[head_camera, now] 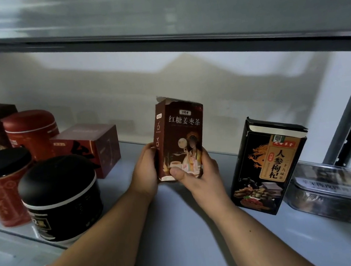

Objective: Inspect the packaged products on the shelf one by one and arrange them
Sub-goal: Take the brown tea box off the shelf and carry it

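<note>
Brown tea box (179,136) x1 | left hand (146,170), right hand (198,176): grip clasping it | three canisters (62,199), three other boxes (268,165)

The picture is looking dim and greyish. Soft light is coming from the person's side and is falling on the pale back wall (232,94), where big fuzzy shadows are spreading. The brown box (180,132) in the middle is showing up sharp, and its letters are reading clearly. The upper shelf (176,10) is smearing into blurry streaks. The black jar (62,199) on the left and the clear tub (334,196) on the right are looking soft. Straight shelf lines are bending near the edges
</note>
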`<state>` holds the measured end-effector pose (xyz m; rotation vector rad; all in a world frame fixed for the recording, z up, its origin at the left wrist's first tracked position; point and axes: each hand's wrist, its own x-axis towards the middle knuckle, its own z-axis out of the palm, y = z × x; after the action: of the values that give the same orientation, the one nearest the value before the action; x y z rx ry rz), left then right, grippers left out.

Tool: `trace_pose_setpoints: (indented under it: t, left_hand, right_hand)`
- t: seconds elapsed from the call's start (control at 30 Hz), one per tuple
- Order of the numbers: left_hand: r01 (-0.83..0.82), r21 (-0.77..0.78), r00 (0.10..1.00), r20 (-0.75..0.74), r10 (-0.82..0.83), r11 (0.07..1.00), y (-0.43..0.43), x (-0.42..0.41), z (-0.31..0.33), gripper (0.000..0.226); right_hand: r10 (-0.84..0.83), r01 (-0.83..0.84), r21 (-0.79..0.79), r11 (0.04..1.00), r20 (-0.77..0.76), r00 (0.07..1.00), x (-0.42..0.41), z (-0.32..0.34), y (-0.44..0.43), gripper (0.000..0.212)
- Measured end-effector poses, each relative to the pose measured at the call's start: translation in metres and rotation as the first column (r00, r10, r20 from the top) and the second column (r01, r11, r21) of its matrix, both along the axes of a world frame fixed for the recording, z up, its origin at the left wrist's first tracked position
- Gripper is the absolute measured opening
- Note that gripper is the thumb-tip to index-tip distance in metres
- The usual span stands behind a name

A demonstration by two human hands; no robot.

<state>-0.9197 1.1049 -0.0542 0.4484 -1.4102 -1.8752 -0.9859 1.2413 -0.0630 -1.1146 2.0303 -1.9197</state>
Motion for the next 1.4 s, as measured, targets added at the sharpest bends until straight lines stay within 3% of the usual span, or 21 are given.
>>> trace_pose_setpoints:
  t: [0.13,0.27,0.37,0.47,0.7,0.9,1.07,1.2,1.3,1.4]
  left_hand:
    - [-0.024,-0.066,0.995,0.096,0.031,0.998,0.002,-0.001,0.0,0.03]
    - [0.048,-0.029,0.986,0.161,-0.043,0.998,0.003,-0.002,-0.002,0.065]
    - [0.075,-0.012,0.984,0.164,-0.072,0.997,0.003,-0.002,-0.001,0.069]
    - [0.14,0.087,0.976,0.154,-0.152,0.986,0.006,0.001,0.003,0.054]
    - [0.251,0.258,0.958,0.072,-0.278,0.933,0.003,0.002,0.005,0.064]
    - [0.282,0.291,0.955,0.008,-0.297,0.914,0.005,0.003,0.006,0.062]
    - [0.218,0.263,0.975,-0.011,-0.222,0.94,0.007,-0.001,0.007,0.051]
    - [0.113,0.18,0.993,0.012,-0.117,0.977,0.006,0.0,0.006,0.036]
    - [0.038,0.076,0.999,0.036,-0.041,0.996,0.002,0.0,0.001,0.03]
    - [0.049,0.042,0.999,0.005,-0.049,0.998,0.002,0.001,0.001,0.026]
  right_hand:
    - [0.019,-0.017,-0.068,0.998,0.028,0.999,-0.002,0.002,0.001,0.056]
    - [-0.08,0.08,-0.017,0.997,0.038,0.996,-0.005,-0.004,-0.006,0.071]
    - [-0.11,0.109,0.018,0.994,0.047,0.993,-0.01,-0.011,-0.009,0.073]
    - [-0.081,0.082,-0.028,0.996,0.056,0.995,-0.009,-0.006,-0.005,0.062]
    - [-0.087,0.088,-0.065,0.994,0.013,0.996,-0.003,-0.001,0.0,0.032]
    - [-0.073,0.076,-0.083,0.994,0.045,0.996,0.0,0.001,0.003,0.043]
    - [-0.042,0.044,-0.088,0.995,0.017,0.999,0.005,0.003,0.004,0.043]
    - [-0.106,0.095,-0.071,0.993,-0.162,0.981,0.005,-0.001,0.002,0.075]
    - [-0.1,0.09,-0.06,0.994,-0.2,0.975,0.004,0.0,0.003,0.105]
    - [-0.106,0.086,-0.1,0.991,-0.225,0.969,0.003,0.003,0.004,0.077]
